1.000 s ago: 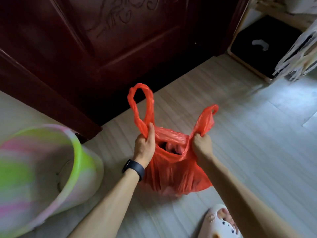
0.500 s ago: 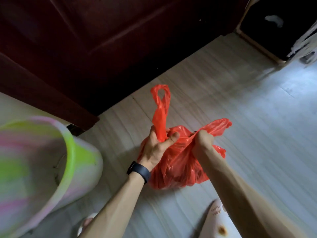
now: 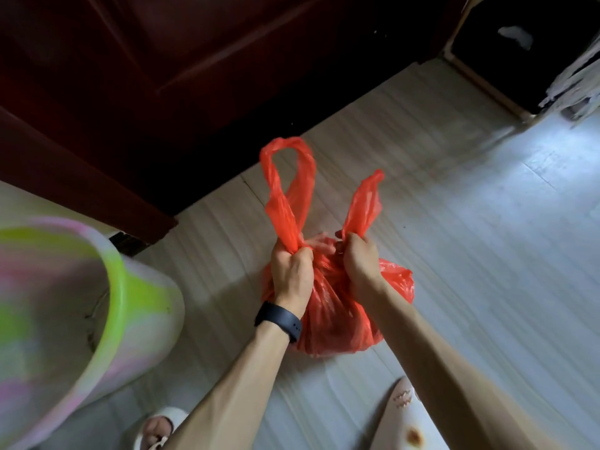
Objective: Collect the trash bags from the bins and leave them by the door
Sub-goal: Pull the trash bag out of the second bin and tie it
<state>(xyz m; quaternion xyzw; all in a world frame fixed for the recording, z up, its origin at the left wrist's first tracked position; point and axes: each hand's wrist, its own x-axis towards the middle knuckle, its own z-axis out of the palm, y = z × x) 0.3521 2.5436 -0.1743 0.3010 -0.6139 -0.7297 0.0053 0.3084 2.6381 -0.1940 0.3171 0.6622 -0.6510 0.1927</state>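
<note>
The bag is resting on the floor near the door. The left hand and right hand are each gripping one upright handle, side by side, level.

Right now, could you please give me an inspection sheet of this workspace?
Surface: pale plank floor, bare around the bag.
Job's things: red bag sits on the floor near the dark door, mouth gathered, both handles sticking up; whether a knot is tied cannot be told. Bin, pastel with a green rim, stands to the left, no bag seen in it.
Clutter: two pale slippers at the bottom edge.
Grippers: left hand grips the left handle's base, black band on the wrist; right hand grips the right handle's base.
Cables: nothing seen.
Surroundings: dark box with a pale frame at the top right.
</note>
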